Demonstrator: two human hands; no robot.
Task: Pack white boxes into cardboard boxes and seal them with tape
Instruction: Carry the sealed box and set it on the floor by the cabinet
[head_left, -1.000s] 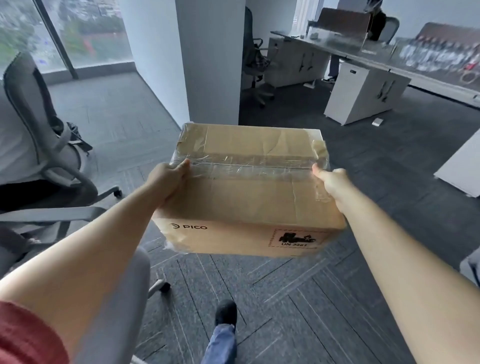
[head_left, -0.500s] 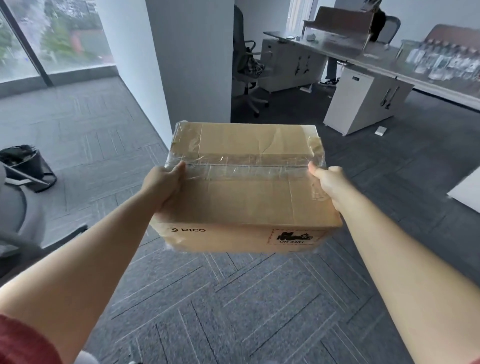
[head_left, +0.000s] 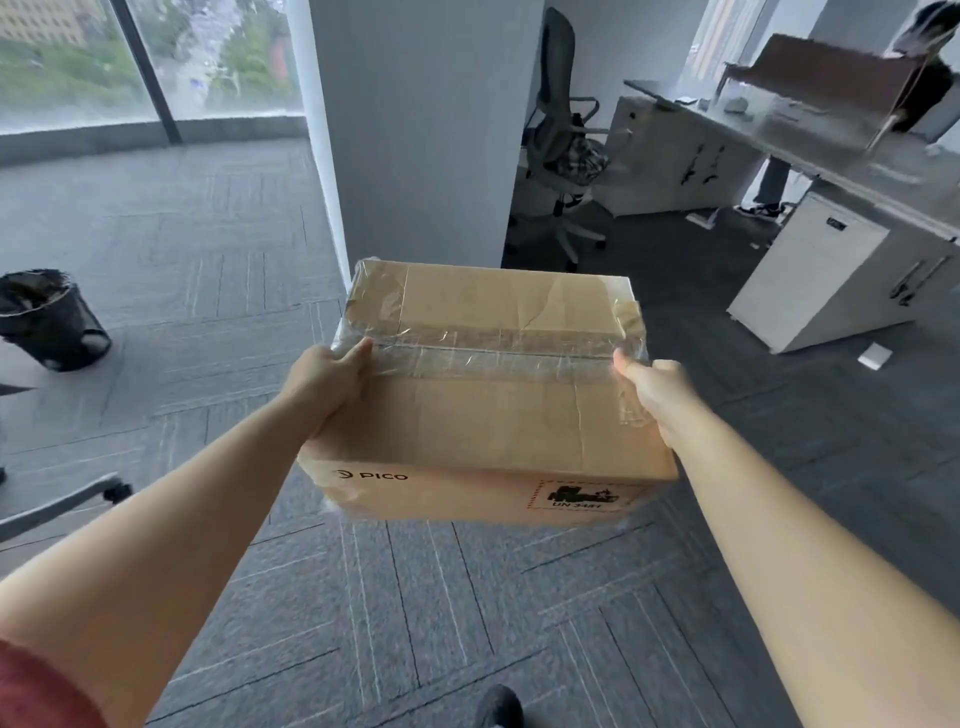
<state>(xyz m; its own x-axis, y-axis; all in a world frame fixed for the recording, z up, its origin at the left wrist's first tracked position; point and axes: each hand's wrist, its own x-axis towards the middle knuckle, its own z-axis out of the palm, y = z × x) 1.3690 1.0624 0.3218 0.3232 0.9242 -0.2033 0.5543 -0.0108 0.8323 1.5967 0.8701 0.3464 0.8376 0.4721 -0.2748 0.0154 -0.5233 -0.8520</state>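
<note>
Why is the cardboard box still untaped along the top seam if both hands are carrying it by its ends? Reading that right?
Not quite. The cardboard box is already taped: the head view shows clear tape running along the top seam and wrapped over the corners. The rest holds: the left hand and the right hand each grip one end, and the box is held off the floor.

sleeve: red, short | forearms: bare | shoe: black

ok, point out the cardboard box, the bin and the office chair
cardboard box (head_left: 483, 415), head view, top flap below the tape
bin (head_left: 49, 322), head view, mesh side wall
office chair (head_left: 558, 78), head view, backrest
</note>
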